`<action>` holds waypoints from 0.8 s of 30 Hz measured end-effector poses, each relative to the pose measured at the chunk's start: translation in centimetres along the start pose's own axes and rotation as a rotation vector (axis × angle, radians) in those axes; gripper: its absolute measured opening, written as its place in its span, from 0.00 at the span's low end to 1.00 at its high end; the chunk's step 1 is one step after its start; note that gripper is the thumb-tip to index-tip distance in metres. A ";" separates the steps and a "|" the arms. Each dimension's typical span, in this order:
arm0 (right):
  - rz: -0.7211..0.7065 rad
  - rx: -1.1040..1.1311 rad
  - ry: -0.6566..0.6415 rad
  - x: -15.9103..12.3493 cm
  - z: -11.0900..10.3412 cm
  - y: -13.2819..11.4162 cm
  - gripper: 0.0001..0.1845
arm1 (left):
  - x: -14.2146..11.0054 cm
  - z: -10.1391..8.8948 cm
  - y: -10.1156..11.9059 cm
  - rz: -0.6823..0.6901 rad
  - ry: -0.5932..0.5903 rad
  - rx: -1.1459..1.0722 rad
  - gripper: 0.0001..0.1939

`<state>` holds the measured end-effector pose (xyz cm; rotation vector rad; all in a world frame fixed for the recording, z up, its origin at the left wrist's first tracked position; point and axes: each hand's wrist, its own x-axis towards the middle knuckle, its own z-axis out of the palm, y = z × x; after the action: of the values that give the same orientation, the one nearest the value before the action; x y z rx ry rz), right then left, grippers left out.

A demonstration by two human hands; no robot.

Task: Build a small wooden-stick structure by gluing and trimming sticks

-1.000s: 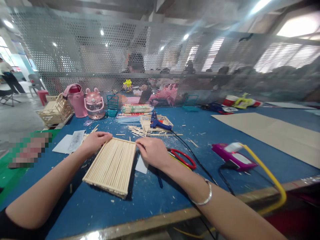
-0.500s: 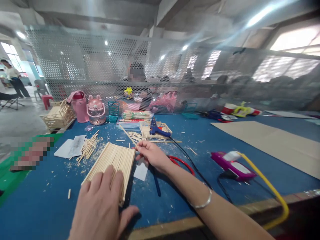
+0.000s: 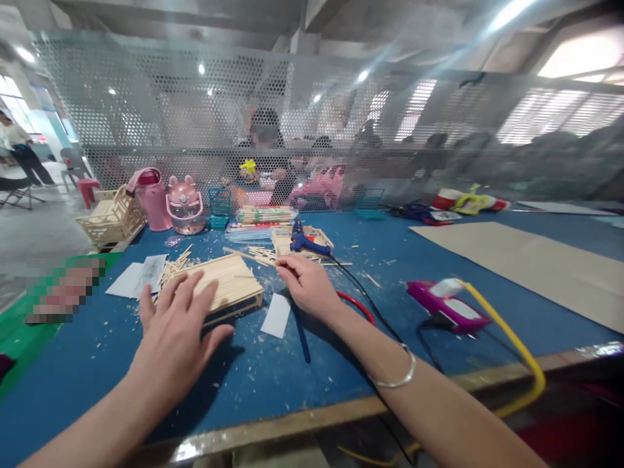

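A small platform of thin wooden sticks [image 3: 229,276] laid side by side lies on the blue table, with low supports showing under its near edge. My left hand [image 3: 178,325] is over its near left part, fingers spread; whether the fingertips touch it I cannot tell. My right hand [image 3: 307,286] is closed in a pinch on a thin wooden stick [image 3: 246,256], just right of the platform. Below that hand lie a white paper piece [image 3: 276,316] and a dark blue pen-like rod [image 3: 302,335]. A blue glue gun [image 3: 308,243] rests on a small wooden frame [image 3: 280,242] behind.
Loose sticks [image 3: 178,260] and white papers [image 3: 131,278] lie to the left. At the back stand a pink bottle [image 3: 155,205], a clear pink jug [image 3: 185,211] and a wooden model [image 3: 110,218]. A purple device [image 3: 446,309] with a yellow bar sits right. A perforated screen [image 3: 195,117] rises behind.
The platform has turned, so its sticks now run more sideways and its near edge shows. My left hand has shifted back and left with fingers spread wider. My right hand keeps its pinch.
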<state>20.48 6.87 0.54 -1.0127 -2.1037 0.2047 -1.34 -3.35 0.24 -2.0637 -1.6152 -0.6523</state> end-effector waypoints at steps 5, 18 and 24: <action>-0.526 -0.310 0.131 -1.0 -0.2 -2.3 0.08 | 3.3 -1.9 4.4 0.072 0.071 -0.127 0.15; -0.642 -0.218 0.154 -2.0 -0.1 -2.8 0.06 | 5.1 -1.1 3.8 -0.120 -0.425 -0.646 0.15; -0.513 -0.226 0.218 -1.6 -2.5 -3.0 0.17 | 4.9 -1.6 2.8 -0.245 -0.354 -0.579 0.15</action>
<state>21.08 3.25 2.62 -0.5556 -2.1344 -0.3883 2.23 -1.23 4.35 -2.5174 -2.0901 -0.9754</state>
